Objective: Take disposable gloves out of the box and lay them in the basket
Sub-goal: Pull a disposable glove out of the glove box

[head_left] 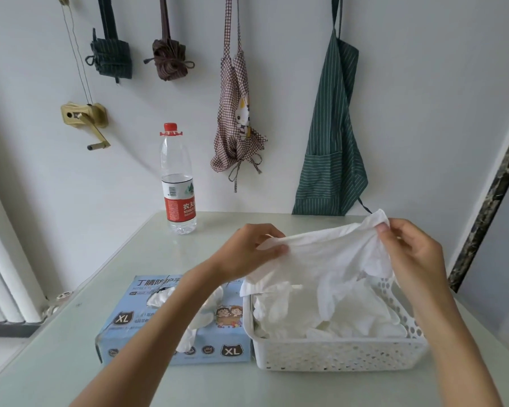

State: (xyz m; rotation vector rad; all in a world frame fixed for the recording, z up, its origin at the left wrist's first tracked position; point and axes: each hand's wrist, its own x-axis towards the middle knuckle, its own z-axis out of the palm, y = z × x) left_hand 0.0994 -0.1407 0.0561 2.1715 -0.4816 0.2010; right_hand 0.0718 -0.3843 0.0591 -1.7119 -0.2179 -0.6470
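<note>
A white disposable glove [329,259] is stretched out in the air above the white perforated basket [335,356]. My left hand [247,251] pinches its left end and my right hand [409,248] pinches its right end. The glove's lower part hangs down into the basket, which holds a pile of several white gloves [306,315]. The blue glove box [147,318], marked XL, lies on the table just left of the basket, with white gloves sticking out of its top opening. My left forearm crosses over the box.
A water bottle [178,183] with a red cap stands at the back of the pale table [71,362]. Aprons hang on the wall behind, the green striped one [332,142] reaching down to the table's far edge. A radiator is at the left.
</note>
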